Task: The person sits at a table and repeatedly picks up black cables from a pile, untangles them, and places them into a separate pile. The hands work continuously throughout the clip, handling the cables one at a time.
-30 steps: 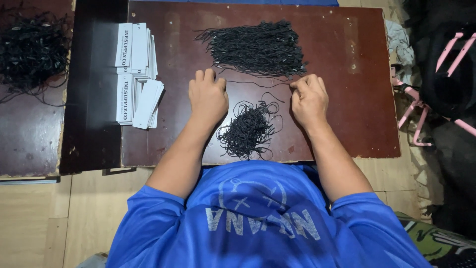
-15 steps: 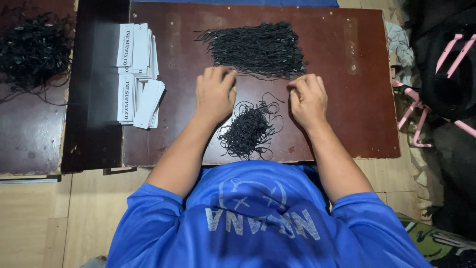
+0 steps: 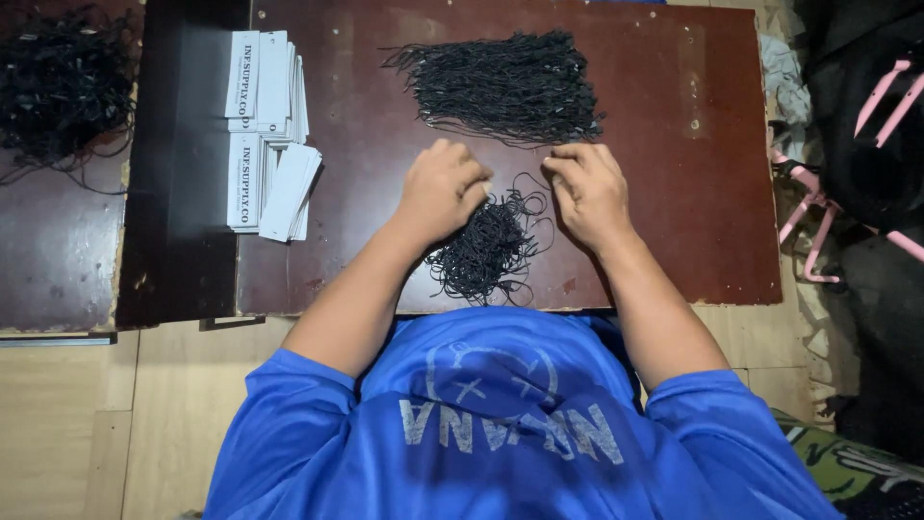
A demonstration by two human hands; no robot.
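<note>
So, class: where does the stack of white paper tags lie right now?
In the head view, the white paper tags lie on the left part of the brown board, left of the left hand and the loose black cords.

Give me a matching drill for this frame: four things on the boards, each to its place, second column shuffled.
Things:
1. Tidy cord bundle
2. Loose cord tangle
3. White tags
4. Big cord heap

Places:
A. Between the left hand and right hand, at the near edge of the board
B. Far left, on the separate board
C. Beyond both hands, spread out straight
D. Left of the left hand, in two stacks

Pairs: 1-C, 2-A, 3-D, 4-B
</note>
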